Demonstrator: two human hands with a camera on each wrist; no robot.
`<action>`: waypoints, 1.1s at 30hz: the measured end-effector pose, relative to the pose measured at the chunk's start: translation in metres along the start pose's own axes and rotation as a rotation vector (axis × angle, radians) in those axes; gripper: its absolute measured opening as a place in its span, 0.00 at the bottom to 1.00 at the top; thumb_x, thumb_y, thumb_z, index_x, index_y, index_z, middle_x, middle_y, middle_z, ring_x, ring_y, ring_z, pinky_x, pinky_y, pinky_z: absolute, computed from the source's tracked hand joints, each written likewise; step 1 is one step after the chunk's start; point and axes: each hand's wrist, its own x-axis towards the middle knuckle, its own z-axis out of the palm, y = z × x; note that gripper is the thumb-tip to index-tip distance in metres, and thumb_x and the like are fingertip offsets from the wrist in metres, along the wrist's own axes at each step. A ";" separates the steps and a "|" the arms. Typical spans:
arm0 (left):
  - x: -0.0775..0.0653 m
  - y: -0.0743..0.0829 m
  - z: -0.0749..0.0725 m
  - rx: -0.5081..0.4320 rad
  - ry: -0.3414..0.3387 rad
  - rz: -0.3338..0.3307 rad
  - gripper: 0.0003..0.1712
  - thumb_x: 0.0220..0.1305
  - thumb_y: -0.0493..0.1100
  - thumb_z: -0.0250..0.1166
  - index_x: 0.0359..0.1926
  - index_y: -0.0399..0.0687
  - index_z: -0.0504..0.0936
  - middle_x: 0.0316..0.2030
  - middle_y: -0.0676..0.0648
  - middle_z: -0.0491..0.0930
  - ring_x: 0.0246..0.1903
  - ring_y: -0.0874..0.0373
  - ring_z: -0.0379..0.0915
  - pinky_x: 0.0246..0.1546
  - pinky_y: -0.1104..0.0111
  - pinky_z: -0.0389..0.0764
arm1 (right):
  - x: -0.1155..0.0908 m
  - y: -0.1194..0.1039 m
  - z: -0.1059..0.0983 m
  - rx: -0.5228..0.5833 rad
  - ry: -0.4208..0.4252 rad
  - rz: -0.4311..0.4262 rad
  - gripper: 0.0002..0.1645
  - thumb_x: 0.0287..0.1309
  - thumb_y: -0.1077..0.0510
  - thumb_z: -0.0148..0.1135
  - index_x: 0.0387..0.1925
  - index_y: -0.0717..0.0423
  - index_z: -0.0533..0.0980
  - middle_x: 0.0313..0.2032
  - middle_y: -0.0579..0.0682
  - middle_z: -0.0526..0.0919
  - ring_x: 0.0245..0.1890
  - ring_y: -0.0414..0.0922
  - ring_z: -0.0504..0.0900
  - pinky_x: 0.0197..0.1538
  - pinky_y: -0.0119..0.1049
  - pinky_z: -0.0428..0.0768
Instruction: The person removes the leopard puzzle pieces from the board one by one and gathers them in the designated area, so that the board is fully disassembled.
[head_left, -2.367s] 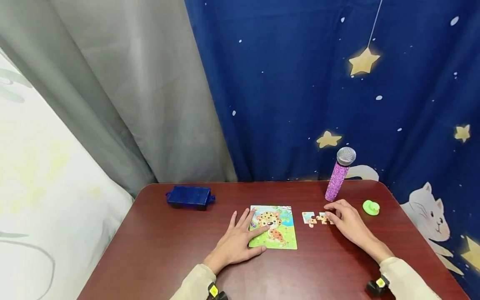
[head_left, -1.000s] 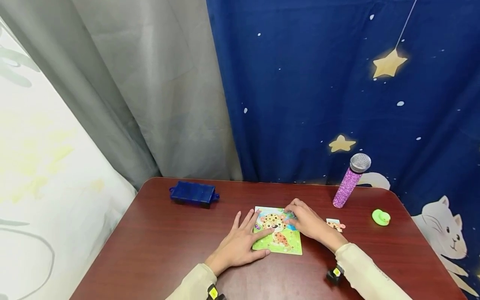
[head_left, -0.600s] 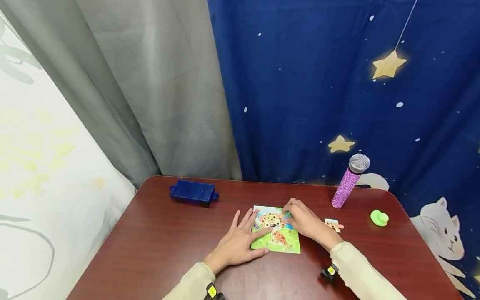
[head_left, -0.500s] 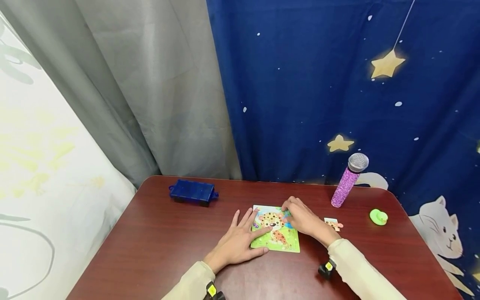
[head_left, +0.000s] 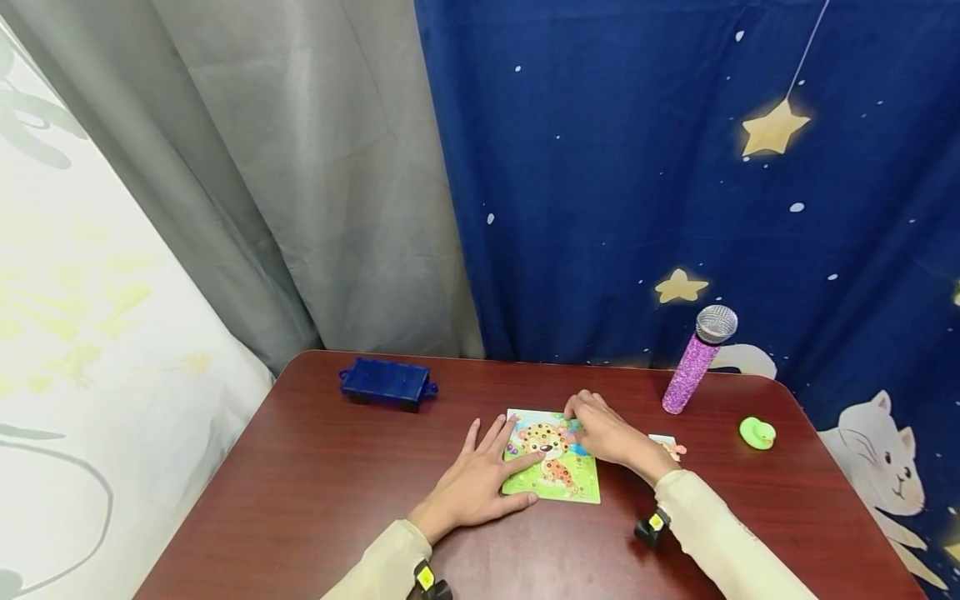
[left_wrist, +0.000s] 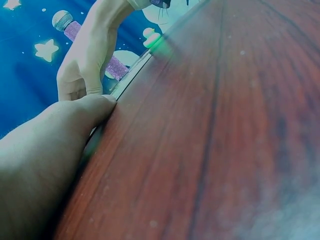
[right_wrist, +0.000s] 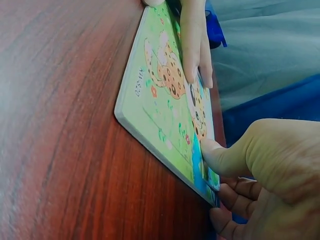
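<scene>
Leopard puzzle (head_left: 581,486) lies flat on the counter (head_left: 300,508), near its middle, with both hands on it. Left hand (head_left: 478,493) is spread, fingers straight and apart, resting over the puzzle's left side; its thumb lies at the near left corner. Right hand (head_left: 606,429) is curled at the far right corner, thumb and fingers drawn together in a pinch. From the right wrist, its thumb rests on the printed face and its fingertips meet the edge; whether a separate piece sits between them, I cannot tell.

Compared with the earliest frame, the right hand has moved from the loose pieces to that corner, while the left hand has stayed in place. Two loose pieces showed then; one loose piece (head_left: 670,446) shows now, just beyond the right forearm, which covers part of that area. Over the last half second, both hands have barely shifted.

Farther right, a green duck (head_left: 757,433) sits near a purple glittery microphone (head_left: 691,367), which stands upright. Toward the far left edge rests a blue toy cart (head_left: 385,380). Behind hang gray (head_left: 315,208) and starry blue curtains (head_left: 562,167).
</scene>
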 end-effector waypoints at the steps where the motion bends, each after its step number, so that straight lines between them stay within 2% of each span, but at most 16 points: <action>1: 0.000 0.000 0.000 0.000 -0.001 -0.002 0.39 0.78 0.81 0.46 0.83 0.80 0.69 0.87 0.35 0.50 0.87 0.38 0.41 0.79 0.28 0.45 | 0.000 0.000 0.000 0.005 0.004 -0.001 0.13 0.66 0.70 0.73 0.46 0.58 0.77 0.46 0.51 0.76 0.51 0.51 0.73 0.58 0.52 0.77; 6: 0.000 0.000 0.000 -0.003 -0.002 -0.002 0.39 0.78 0.81 0.45 0.83 0.80 0.69 0.87 0.36 0.49 0.87 0.39 0.42 0.80 0.28 0.45 | -0.002 0.003 0.002 0.019 0.051 -0.015 0.14 0.67 0.66 0.75 0.44 0.55 0.76 0.45 0.49 0.78 0.51 0.50 0.74 0.56 0.51 0.78; 12: 0.000 0.000 -0.002 0.000 -0.001 0.000 0.39 0.78 0.81 0.46 0.82 0.79 0.70 0.87 0.35 0.50 0.87 0.38 0.43 0.80 0.28 0.45 | -0.008 0.005 0.002 0.070 0.158 -0.010 0.20 0.64 0.65 0.79 0.56 0.57 0.82 0.47 0.48 0.82 0.52 0.50 0.79 0.57 0.53 0.81; 14: 0.000 0.000 -0.002 0.000 -0.003 -0.002 0.39 0.78 0.80 0.47 0.82 0.80 0.70 0.87 0.36 0.50 0.87 0.38 0.43 0.80 0.28 0.45 | -0.009 0.009 0.002 0.093 0.208 -0.036 0.21 0.63 0.67 0.79 0.56 0.58 0.84 0.46 0.48 0.83 0.49 0.49 0.81 0.54 0.49 0.83; 18: -0.001 0.000 -0.002 -0.006 -0.010 -0.005 0.39 0.78 0.80 0.47 0.82 0.80 0.70 0.88 0.36 0.49 0.87 0.38 0.42 0.80 0.28 0.44 | -0.012 0.015 0.001 0.177 0.290 -0.088 0.18 0.61 0.72 0.77 0.52 0.62 0.87 0.44 0.52 0.85 0.41 0.45 0.81 0.44 0.36 0.82; 22: 0.000 0.001 -0.001 -0.010 -0.010 -0.003 0.38 0.78 0.80 0.48 0.82 0.80 0.70 0.88 0.37 0.48 0.87 0.39 0.41 0.80 0.28 0.44 | -0.019 0.018 0.000 0.253 0.296 -0.059 0.14 0.62 0.73 0.76 0.49 0.63 0.86 0.42 0.53 0.86 0.38 0.40 0.81 0.42 0.30 0.82; 27: 0.000 0.001 0.000 -0.021 -0.010 0.000 0.39 0.78 0.81 0.47 0.82 0.81 0.69 0.88 0.36 0.48 0.88 0.39 0.40 0.80 0.28 0.43 | -0.027 0.017 -0.001 0.286 0.281 -0.001 0.10 0.66 0.70 0.75 0.46 0.57 0.87 0.40 0.46 0.89 0.39 0.41 0.85 0.44 0.32 0.86; 31: -0.001 0.000 -0.001 -0.036 -0.017 0.003 0.39 0.78 0.81 0.46 0.83 0.82 0.67 0.88 0.35 0.47 0.88 0.38 0.39 0.80 0.29 0.42 | -0.032 0.019 0.001 0.308 0.321 0.005 0.11 0.65 0.69 0.77 0.46 0.54 0.88 0.38 0.45 0.90 0.36 0.40 0.85 0.42 0.32 0.86; 33: -0.002 -0.001 -0.003 -0.039 -0.016 0.005 0.38 0.79 0.80 0.47 0.83 0.82 0.67 0.88 0.33 0.46 0.88 0.36 0.37 0.80 0.29 0.41 | -0.034 0.020 0.002 0.335 0.345 0.008 0.11 0.65 0.68 0.77 0.46 0.54 0.89 0.36 0.45 0.89 0.33 0.38 0.84 0.38 0.31 0.84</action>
